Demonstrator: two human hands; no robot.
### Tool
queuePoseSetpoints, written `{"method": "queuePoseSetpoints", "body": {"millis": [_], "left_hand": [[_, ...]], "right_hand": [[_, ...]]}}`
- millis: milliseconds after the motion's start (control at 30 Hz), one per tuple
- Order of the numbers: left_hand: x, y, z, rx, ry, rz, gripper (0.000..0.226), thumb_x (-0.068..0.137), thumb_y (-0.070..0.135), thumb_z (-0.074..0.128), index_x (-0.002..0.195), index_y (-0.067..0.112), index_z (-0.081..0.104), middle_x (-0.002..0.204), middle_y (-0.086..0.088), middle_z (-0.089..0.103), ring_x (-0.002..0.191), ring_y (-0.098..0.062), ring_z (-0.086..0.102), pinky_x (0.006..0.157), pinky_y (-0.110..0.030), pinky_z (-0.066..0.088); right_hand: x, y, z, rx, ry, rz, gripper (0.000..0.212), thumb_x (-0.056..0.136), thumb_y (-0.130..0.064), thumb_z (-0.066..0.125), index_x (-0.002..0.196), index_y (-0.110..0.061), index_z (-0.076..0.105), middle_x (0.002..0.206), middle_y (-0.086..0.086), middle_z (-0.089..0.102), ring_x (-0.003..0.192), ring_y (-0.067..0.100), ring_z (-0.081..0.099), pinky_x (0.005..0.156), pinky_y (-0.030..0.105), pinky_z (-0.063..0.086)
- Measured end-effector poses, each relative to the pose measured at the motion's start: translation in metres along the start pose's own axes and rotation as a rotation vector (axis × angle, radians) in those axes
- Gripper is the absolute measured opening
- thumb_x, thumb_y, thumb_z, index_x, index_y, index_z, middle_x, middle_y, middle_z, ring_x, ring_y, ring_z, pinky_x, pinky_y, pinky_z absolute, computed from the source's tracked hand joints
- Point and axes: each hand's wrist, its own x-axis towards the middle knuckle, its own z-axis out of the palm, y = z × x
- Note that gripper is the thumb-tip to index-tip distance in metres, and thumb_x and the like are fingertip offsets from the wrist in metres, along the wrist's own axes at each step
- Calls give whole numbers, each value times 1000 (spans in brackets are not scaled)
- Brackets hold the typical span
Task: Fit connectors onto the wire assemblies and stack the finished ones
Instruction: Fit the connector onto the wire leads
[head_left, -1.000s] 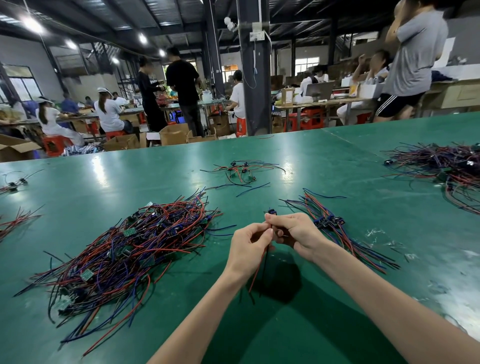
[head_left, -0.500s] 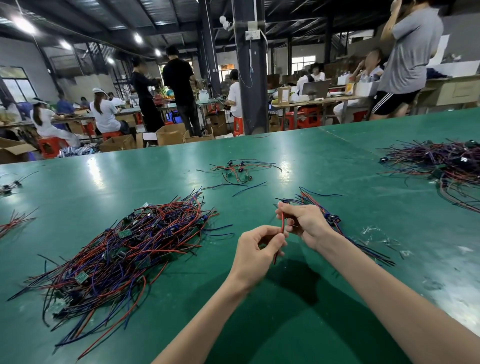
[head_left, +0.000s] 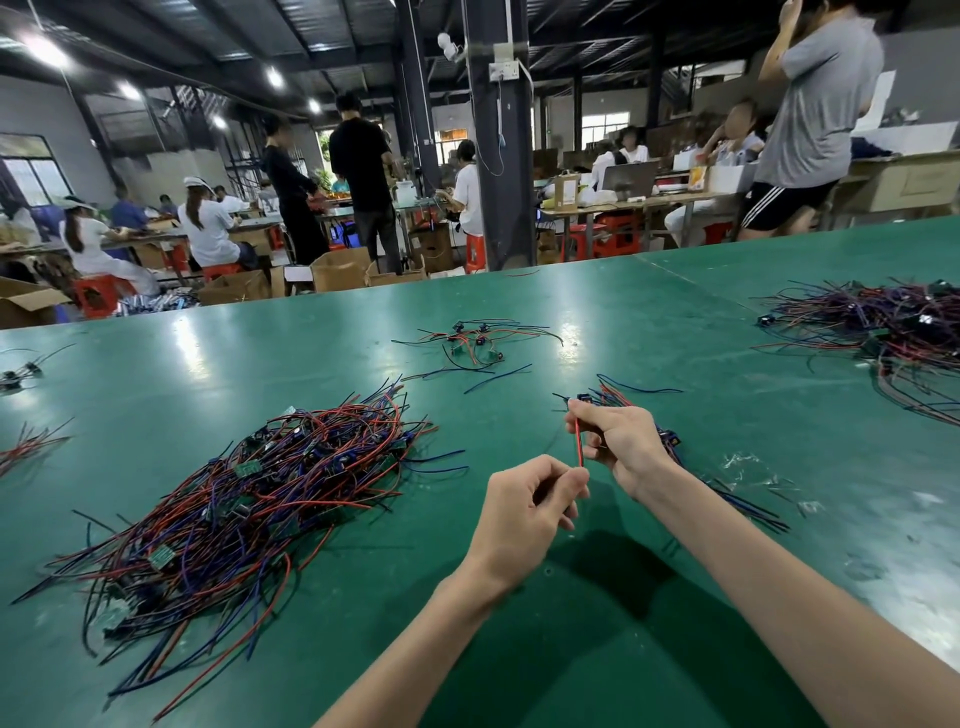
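My right hand (head_left: 621, 441) holds a wire assembly up above the table, with its small black connector (head_left: 583, 399) at the fingertips and a red wire (head_left: 577, 441) running down. My left hand (head_left: 524, 512) pinches the lower end of that red wire. A big tangled heap of red and blue wire assemblies with small green boards (head_left: 244, 483) lies to the left. Behind my right hand lies a smaller row of assemblies with connectors (head_left: 691, 467).
The green table (head_left: 597, 649) carries a small scatter of wires (head_left: 475, 345) in the middle and another heap (head_left: 883, 332) at far right. Loose wires (head_left: 26, 447) lie at the left edge. Workers, stools and cardboard boxes fill the hall beyond the table.
My hands have drawn apart. The right hand rose away with the connector end, and the red wire now stretches between the two hands.
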Motion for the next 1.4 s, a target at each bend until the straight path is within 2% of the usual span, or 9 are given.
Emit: {"method": "queuePoseSetpoints", "body": {"millis": [167, 300, 433, 567, 767, 867, 1067, 1300, 1400], "left_hand": [[-3, 0, 4, -58, -84, -13, 11, 90, -2, 58, 89, 8, 63, 71, 4, 63, 66, -3, 60, 72, -18, 51], [-2, 0, 3, -18, -103, -16, 12, 92, 6, 60, 83, 15, 62, 66, 7, 63, 67, -12, 60, 72, -31, 50], [-1, 0, -1, -47, -160, -57, 18, 93, 9, 59, 77, 16, 62, 63, 6, 64, 61, -7, 61, 65, -17, 47], [0, 1, -5, -71, -259, -116, 19, 94, 10, 57, 76, 15, 62, 65, 2, 64, 62, -11, 58, 69, -22, 48], [7, 9, -26, -209, -483, -273, 36, 98, 32, 41, 102, 9, 68, 87, -5, 67, 77, -6, 61, 76, -16, 49], [13, 6, -31, -238, -320, -377, 45, 95, 41, 40, 100, 8, 70, 89, -4, 71, 83, -13, 64, 74, -19, 53], [18, -6, -31, -369, 57, -388, 18, 93, 16, 58, 87, 7, 71, 71, -1, 67, 65, -8, 56, 61, -16, 50], [18, -7, -30, -369, 78, -379, 12, 89, 12, 63, 84, 6, 72, 72, -8, 62, 60, -7, 55, 59, -15, 48], [16, -3, -28, -346, 45, -313, 14, 89, 11, 63, 79, 6, 71, 63, -3, 61, 61, -9, 55, 63, -20, 46]], "right_hand": [[2, 0, -2, 12, 22, -6, 19, 85, -10, 68, 69, 0, 66, 58, 6, 64, 35, 6, 35, 35, 17, 33], [2, 0, -1, -9, 19, -14, 19, 85, -11, 69, 68, -2, 67, 54, 4, 65, 34, 5, 36, 35, 16, 34], [1, 0, -1, -20, 18, -15, 18, 85, -11, 69, 69, -2, 67, 57, 5, 65, 36, 6, 37, 35, 17, 35], [-1, -1, 0, 97, -17, 40, 18, 86, -10, 66, 72, 0, 64, 57, 6, 64, 34, 5, 36, 35, 16, 33], [-8, -2, 7, 185, -173, 227, 19, 89, -11, 61, 73, -2, 61, 54, 3, 61, 32, 2, 33, 33, 14, 29], [-15, -2, 12, 148, -257, 232, 19, 89, -12, 61, 73, -2, 62, 56, 2, 60, 33, 2, 34, 33, 13, 29], [-27, 9, 26, -48, -387, 92, 18, 81, -15, 68, 67, -7, 60, 55, -1, 48, 40, 3, 36, 40, 14, 23], [-28, 10, 27, -76, -382, 27, 21, 61, -28, 76, 63, -8, 72, 55, 3, 61, 45, 9, 50, 48, 20, 33], [-25, 8, 26, -43, -339, 9, 19, 70, -22, 76, 60, -6, 72, 48, 1, 54, 40, 8, 39, 41, 18, 31]]}}
